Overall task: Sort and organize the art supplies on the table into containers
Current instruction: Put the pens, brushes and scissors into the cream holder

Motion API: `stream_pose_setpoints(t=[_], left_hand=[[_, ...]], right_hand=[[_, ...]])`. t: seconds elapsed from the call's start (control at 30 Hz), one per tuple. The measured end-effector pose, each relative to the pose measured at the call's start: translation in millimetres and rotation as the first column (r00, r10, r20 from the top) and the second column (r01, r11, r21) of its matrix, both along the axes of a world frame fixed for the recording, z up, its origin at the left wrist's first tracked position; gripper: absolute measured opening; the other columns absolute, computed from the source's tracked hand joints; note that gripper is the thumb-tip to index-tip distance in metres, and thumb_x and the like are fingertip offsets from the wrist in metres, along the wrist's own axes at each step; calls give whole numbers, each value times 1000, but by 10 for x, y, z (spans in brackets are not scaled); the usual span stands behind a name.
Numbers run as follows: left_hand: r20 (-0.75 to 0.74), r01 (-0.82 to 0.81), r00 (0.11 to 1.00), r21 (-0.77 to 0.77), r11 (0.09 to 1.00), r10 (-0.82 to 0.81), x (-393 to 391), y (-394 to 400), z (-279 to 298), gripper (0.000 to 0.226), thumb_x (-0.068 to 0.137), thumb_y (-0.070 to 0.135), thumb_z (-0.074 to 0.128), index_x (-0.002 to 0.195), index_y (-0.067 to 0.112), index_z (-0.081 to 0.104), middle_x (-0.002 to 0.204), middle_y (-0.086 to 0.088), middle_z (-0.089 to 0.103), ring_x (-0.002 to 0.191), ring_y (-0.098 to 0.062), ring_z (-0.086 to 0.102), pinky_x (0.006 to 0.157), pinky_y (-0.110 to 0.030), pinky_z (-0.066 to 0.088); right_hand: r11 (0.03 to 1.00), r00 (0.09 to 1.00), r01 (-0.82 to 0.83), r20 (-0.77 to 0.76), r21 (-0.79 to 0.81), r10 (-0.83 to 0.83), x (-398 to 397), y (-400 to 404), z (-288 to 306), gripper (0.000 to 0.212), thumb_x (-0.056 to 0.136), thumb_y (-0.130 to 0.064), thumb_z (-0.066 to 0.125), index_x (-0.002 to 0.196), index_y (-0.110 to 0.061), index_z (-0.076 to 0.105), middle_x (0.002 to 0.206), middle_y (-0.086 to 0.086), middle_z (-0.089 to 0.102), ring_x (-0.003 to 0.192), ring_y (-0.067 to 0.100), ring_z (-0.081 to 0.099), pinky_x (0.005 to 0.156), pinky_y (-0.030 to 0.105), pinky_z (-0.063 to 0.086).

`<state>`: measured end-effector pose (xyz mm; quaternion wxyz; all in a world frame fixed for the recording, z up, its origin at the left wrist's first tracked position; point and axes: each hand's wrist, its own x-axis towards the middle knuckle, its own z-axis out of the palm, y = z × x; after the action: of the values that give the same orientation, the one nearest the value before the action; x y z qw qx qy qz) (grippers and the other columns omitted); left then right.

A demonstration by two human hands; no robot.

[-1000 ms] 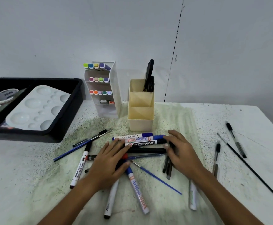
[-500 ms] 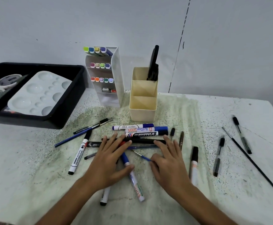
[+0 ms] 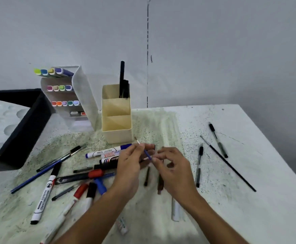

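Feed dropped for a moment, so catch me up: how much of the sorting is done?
Done: coloured markers fill the white rack, and a few black pens stand in the beige holder's back slot. In hand: both hands, left and right, pinch a thin blue paintbrush above the pile. Left: most of it, the whiteboard markers and pens scattered across the table.

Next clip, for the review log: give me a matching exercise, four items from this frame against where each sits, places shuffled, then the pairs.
Things:
1. thin blue paintbrush
2. white palette
3. long black brush
4. tall black items

Places:
A. back compartment of the cream holder
B. in the black tray
C. flat on the table, far right
D. pinched between left hand and right hand

Pairs: 1-D, 2-B, 3-C, 4-A
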<state>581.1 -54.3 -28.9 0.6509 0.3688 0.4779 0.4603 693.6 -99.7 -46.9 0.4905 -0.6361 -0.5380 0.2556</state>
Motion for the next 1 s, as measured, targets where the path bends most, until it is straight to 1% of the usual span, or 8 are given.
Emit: stream_pose_setpoints(t=[0.07,0.13,0.27,0.43,0.67,0.83,0.9,1.0], left_hand=[[120,39,992,-82,996,-29,153,16,47,27,101,16,43,88,4,62,90,-17,72,83,-27,71,75,-37,58],[243,72,970,-179,981,-27,265,41,59,27,103,19,39,87,6,57,84,-17,72,74,-28,71,70,-41,58],[349,127,937,-385,914,17,407,84,26,27,104,25,38,88,12,56,72,-10,72,50,-19,65,44,-23,52],[417,180,907,-503,845,55,495,68,-25,24,101,19,43,85,9,57,67,-9,69,43,-14,58,38,-16,44],[463,198,884,-499,844,67,408,19,-80,20,98,7,44,92,-1,61,75,-17,71,62,-26,72,54,-36,60],[505,209,861,-460,863,60,249,-57,-84,17,97,7,42,97,0,57,88,-24,70,75,-34,72,69,-55,57],[511,206,857,-450,869,61,165,-74,-87,15,90,8,48,98,0,57,93,-26,70,79,-36,72,72,-59,55],[508,186,858,-447,875,77,52,-83,-110,20,84,12,52,100,1,58,102,-27,69,91,-39,70,79,-62,52]], right_hand=[[994,990,102,93,36,-105,351,-77,-53,6,85,-23,69,86,-29,71,92,-14,64,93,5,59,72,17,44],[959,915,282,288,38,-281,793,-171,-173,9,85,-18,70,93,-19,74,93,-6,65,95,15,57,74,24,42],[848,684,528,614,-44,-394,1404,-390,-400,12,81,-13,73,93,-10,76,94,9,63,91,34,54,73,42,49],[834,613,551,656,46,-441,1546,-380,-463,12,82,-14,74,93,-10,76,89,11,62,85,34,54,68,45,50],[827,643,563,633,-8,-431,1641,-244,-506,15,85,-19,69,98,-14,76,92,8,61,91,31,51,74,40,44],[833,667,553,612,-24,-425,1560,-176,-400,9,85,-14,68,88,-9,74,90,9,60,90,32,50,74,41,43],[874,776,483,491,-58,-396,1413,-149,-252,7,89,-17,64,85,-16,70,89,4,62,90,26,54,71,36,43],[955,967,246,113,-165,-230,1013,-99,38,16,89,-15,64,74,-20,65,71,-8,63,67,6,57,59,19,41]])
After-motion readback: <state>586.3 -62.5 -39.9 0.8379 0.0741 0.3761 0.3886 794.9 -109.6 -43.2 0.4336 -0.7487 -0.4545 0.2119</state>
